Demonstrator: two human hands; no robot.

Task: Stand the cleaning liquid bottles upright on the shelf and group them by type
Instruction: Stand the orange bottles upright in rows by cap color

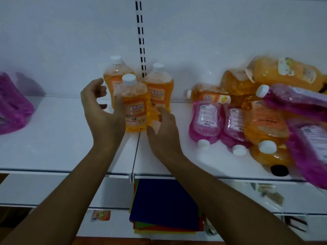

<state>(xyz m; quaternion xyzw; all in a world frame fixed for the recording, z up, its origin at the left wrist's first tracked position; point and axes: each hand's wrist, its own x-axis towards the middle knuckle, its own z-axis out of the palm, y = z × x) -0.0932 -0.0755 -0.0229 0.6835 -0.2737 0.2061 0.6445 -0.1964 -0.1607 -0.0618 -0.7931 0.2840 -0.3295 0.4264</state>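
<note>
orange bottles [135, 106] half grouped: three stand upright mid-shelf, the pile on the right is not yet sorted.

head view: the front orange bottle stands between both hands on the white shelf [53, 147], with two more [115, 76] [159, 87] upright just behind it. the left hand [102, 110] is relaxed and open, its thumb touching or almost touching the front bottle's side; the right hand [165, 131] is open too, fingers near the bottle's base, gripping nothing. judged from this, the placing step is finishing. next comes a reach right to the heap [251, 112], where orange and pink bottles lie mixed and overlapping; lifting one may shift its neighbours. the bottles are clear plastic with white caps, orange labels and amber liquid. more pink bottles [12, 103] sit far left.
</note>
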